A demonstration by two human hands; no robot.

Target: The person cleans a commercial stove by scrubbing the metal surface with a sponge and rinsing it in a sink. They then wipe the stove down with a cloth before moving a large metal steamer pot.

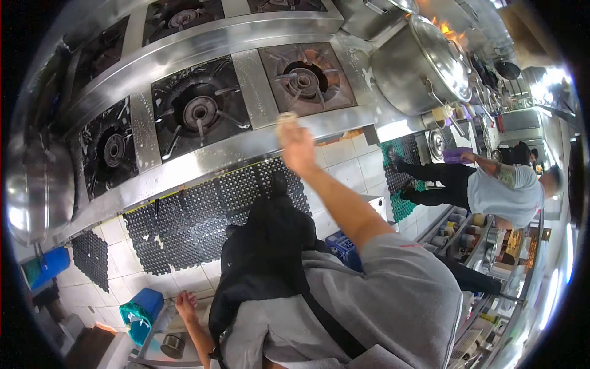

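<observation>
My right hand (297,149) reaches out to the front edge of the steel stove (212,142). Its fingers are closed around a beige sponge (287,122), pressed on the steel just below a burner (303,83). White suds and drops lie on the steel strips (251,86) between the burners. Down at my side, my left hand (186,304) is empty, its fingers loosely apart, away from the stove.
A large lidded pot (399,71) stands at the stove's right end, flames (447,29) behind it. Another big pot (40,190) is at the left. Black rubber mats (203,221) cover the floor. A co-worker (501,190) stands at the right. A blue bin (146,301) stands behind me.
</observation>
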